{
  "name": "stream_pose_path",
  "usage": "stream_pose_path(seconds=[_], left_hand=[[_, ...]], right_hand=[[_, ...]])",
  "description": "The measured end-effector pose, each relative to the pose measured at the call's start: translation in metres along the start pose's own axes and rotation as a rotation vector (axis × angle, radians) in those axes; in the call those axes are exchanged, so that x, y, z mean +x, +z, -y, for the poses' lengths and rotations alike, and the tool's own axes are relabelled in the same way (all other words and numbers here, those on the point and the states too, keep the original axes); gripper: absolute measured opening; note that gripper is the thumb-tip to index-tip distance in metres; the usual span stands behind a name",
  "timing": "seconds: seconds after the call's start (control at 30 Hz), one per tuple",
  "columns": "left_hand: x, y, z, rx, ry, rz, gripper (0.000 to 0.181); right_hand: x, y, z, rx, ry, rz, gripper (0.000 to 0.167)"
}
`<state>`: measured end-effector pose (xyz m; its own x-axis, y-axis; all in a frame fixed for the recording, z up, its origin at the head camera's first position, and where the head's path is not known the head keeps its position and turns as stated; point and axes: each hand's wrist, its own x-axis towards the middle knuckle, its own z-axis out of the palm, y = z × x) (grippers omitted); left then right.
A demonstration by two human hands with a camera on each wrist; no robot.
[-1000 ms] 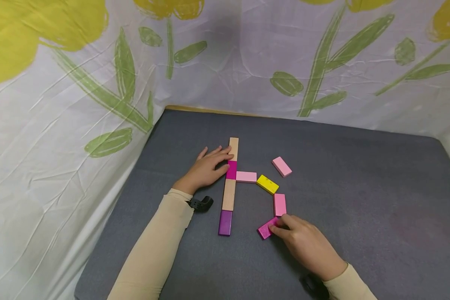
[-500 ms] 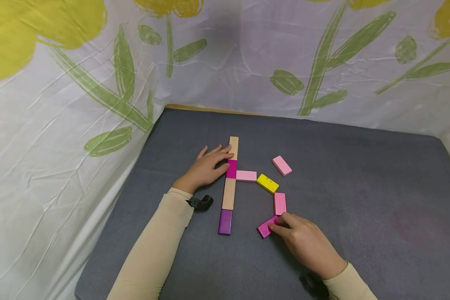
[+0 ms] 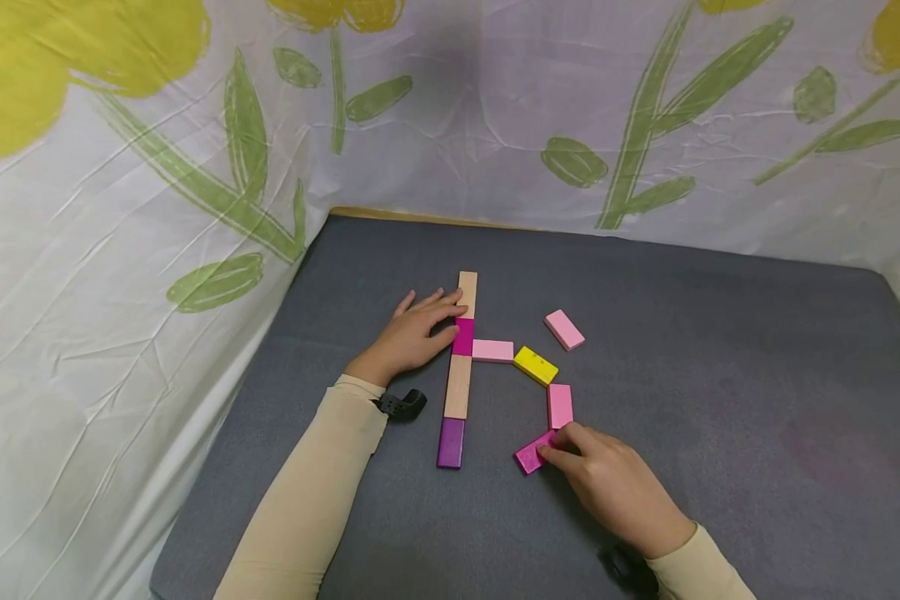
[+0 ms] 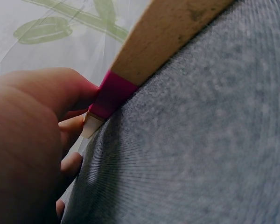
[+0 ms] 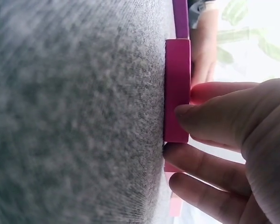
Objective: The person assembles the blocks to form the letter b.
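My right hand [image 3: 621,492] pinches a magenta wooden block [image 3: 531,454] lying flat on the table, thumb against its side in the right wrist view. That block's far end meets a pink block [image 3: 560,407]. My left hand [image 3: 412,337] rests along the left side of a straight row, its fingers extended. Its fingertips touch the top tan block [image 3: 467,292], and its thumb touches a deep pink block [image 4: 112,95]. Below follow another tan block [image 3: 457,387] and a purple block [image 3: 451,443]. A light pink block [image 3: 492,351] and a yellow block [image 3: 536,366] run rightward from the row.
A loose pink block [image 3: 565,330] lies apart, above the yellow one. Everything lies on a dark grey cloth-covered table [image 3: 720,375]. A white curtain with flower prints [image 3: 450,108] hangs behind and to the left.
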<state>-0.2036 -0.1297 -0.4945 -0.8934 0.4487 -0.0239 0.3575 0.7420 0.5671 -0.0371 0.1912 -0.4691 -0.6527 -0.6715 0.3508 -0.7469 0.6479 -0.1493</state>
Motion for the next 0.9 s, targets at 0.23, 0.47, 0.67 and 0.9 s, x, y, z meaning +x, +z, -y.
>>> stream_pose_path(seconds=[0.23, 0.47, 0.67, 0.9], left_hand=[[0.0, 0.0, 0.001, -0.003, 0.008, -0.002, 0.048], [0.002, 0.002, 0.002, 0.0, 0.008, -0.003, 0.047], [0.002, 0.002, 0.001, -0.004, 0.018, 0.003, 0.048], [-0.001, -0.001, -0.002, -0.026, 0.014, -0.009, 0.048]], right_hand=[[0.002, -0.005, 0.001, -0.01, 0.014, 0.003, 0.039], [0.009, -0.018, -0.011, 0.011, 0.061, -0.041, 0.036], [0.023, -0.03, -0.033, 0.001, 0.112, -0.066, 0.027], [0.049, -0.042, -0.058, 0.013, 0.264, -0.023, 0.022]])
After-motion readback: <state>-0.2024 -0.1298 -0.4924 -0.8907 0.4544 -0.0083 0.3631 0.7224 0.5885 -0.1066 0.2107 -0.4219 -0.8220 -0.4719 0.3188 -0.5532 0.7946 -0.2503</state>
